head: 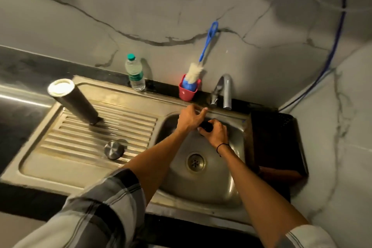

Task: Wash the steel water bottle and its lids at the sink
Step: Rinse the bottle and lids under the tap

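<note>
While my right hand (214, 134) curls round a small dark lid (206, 127) over the sink basin (201, 185), my left hand (190, 119) comes in against it from above, fingers bent over its top; both hands are together on this one piece, just below the tap (225, 90). I cannot tell whether water is running. The lid looks small, hard and light, and I judge it will be slick once wet, so I would keep it pinched by the rim with the right fingers and let the left do the rubbing.

On the ribbed drainboard (80, 139) to my left stands the steel bottle (74, 101), open mouth up, apart from everything else. It is tall and narrow, rigid, probably the heaviest thing here and easy to tip on those ridges; I would take it round the middle of the body, not by the rim. Nearer to me on the same ridges lies a round steel cap (114, 149), flat and smooth, best lifted by its edge.

Against the back wall a red holder (188, 93) carries a bottle brush (201, 62) with a blue handle, and a clear plastic bottle (135, 73) with a green cap stands to its left. The wall is grey veined marble (100, 6), the counter dark, and a blue cord (338, 26) hangs at the right. A dark rack (277, 143) sits right of the basin.
</note>
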